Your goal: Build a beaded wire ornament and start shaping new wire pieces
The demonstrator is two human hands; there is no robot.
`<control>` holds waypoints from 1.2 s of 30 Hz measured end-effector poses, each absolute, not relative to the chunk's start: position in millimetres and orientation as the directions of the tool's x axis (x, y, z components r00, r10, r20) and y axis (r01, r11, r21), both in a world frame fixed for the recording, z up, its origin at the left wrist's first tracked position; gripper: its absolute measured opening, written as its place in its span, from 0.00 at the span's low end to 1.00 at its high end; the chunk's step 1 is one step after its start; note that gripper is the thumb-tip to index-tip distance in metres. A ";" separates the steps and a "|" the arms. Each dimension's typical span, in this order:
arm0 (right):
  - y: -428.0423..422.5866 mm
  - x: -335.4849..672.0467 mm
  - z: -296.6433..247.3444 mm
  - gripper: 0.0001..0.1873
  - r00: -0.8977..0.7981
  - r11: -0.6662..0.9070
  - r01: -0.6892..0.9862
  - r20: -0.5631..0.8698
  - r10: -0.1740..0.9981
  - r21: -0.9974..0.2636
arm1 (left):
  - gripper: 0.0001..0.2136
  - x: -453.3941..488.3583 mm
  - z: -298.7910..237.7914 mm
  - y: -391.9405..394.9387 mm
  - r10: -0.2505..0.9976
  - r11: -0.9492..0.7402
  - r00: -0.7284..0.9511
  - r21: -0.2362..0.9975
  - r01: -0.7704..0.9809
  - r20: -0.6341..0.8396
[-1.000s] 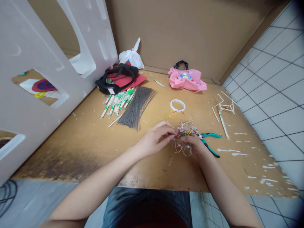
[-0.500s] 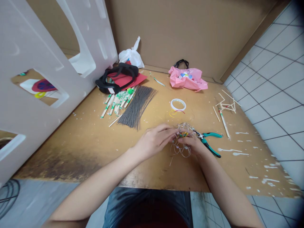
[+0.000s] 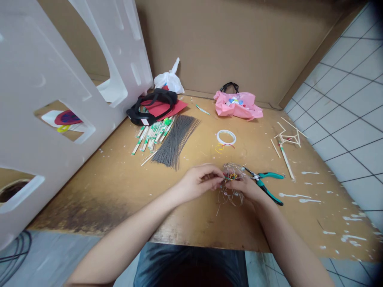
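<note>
Wire tangle [image 3: 233,176] is at the counter [image 3: 191,225], between both hands: left hand [image 3: 206,181] pinching its edge, right hand [image 3: 245,185] gripping the other side. Loops look formed already, but a loose end pokes out, so I'd say part-done. Pliers [image 3: 271,175] right beside.

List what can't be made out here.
Head view:
Tangled wire: part hidden behind the right fingers.
Left fingers: exact grip too small to tell.
White bag: contents mostly hidden by its plastic.
Black cable: cut off by the left edge.
</note>
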State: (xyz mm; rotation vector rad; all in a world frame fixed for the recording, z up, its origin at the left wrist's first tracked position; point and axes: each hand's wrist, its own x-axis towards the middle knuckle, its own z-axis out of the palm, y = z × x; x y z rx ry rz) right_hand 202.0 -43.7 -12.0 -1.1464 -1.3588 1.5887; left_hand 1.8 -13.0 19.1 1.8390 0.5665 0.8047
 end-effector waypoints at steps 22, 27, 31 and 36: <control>-43.7 197.6 -8.1 0.07 -0.361 -0.045 0.107 -0.081 0.929 -0.993 | 0.08 14.5 4.7 -29.1 0.718 -0.607 0.510 0.785 0.125 0.474; -43.3 200.2 -10.4 0.10 -0.383 -0.130 0.055 -0.141 0.913 -0.990 | 0.07 14.4 5.7 -29.2 0.679 -0.656 0.521 0.746 0.113 0.518; -41.8 202.8 -10.4 0.08 -0.423 -0.193 0.019 -0.182 0.888 -0.981 | 0.05 12.1 9.3 -26.3 0.754 -0.528 0.496 0.846 0.067 0.431; -40.4 202.9 -8.3 0.10 -0.451 -0.172 0.008 -0.157 0.879 -0.985 | 0.08 7.0 17.9 -20.2 0.677 -0.610 0.588 0.784 0.112 0.443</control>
